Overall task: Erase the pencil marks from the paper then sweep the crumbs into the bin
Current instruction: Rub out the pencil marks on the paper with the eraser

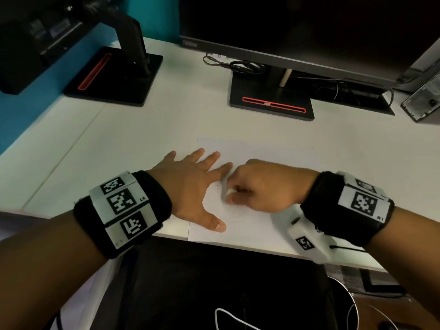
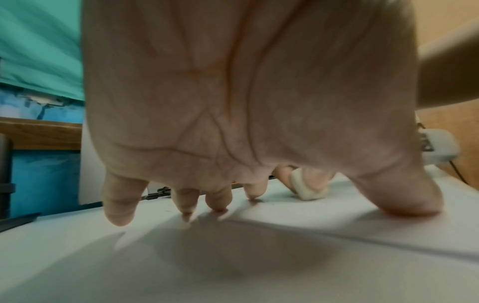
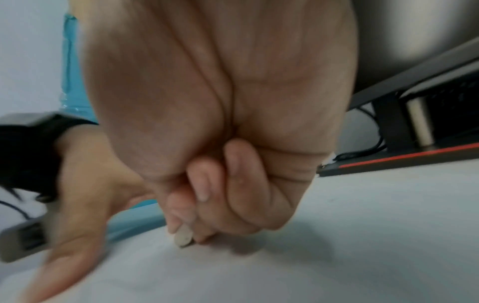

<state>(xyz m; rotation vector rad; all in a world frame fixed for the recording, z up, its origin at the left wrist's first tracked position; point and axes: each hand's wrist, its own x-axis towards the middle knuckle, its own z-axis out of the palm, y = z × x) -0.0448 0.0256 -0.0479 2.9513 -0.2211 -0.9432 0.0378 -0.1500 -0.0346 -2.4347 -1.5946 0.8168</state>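
A white sheet of paper [image 1: 250,151] lies on the white desk near its front edge. My left hand [image 1: 190,184] lies flat with fingers spread, pressing the paper's left part; its fingertips [image 2: 186,213] touch the sheet [image 2: 337,221]. My right hand [image 1: 259,186] is curled just right of the left one and pinches a small white eraser [image 1: 229,192] against the paper. The eraser [image 2: 307,190] shows between thumb and fingers in the left wrist view, and its tip [image 3: 183,237] touches the paper in the right wrist view. No pencil marks are plain to see. A round dark bin [image 1: 342,303] stands below the desk at the right.
Two black monitor stands [image 1: 271,101] [image 1: 114,77] with red slots stand at the back of the desk [image 1: 142,139], with tangled cables [image 1: 238,65] behind. A grey computer case [image 1: 423,96] sits at the far right. A dark chair and a white cable [image 1: 228,317] lie below the desk edge.
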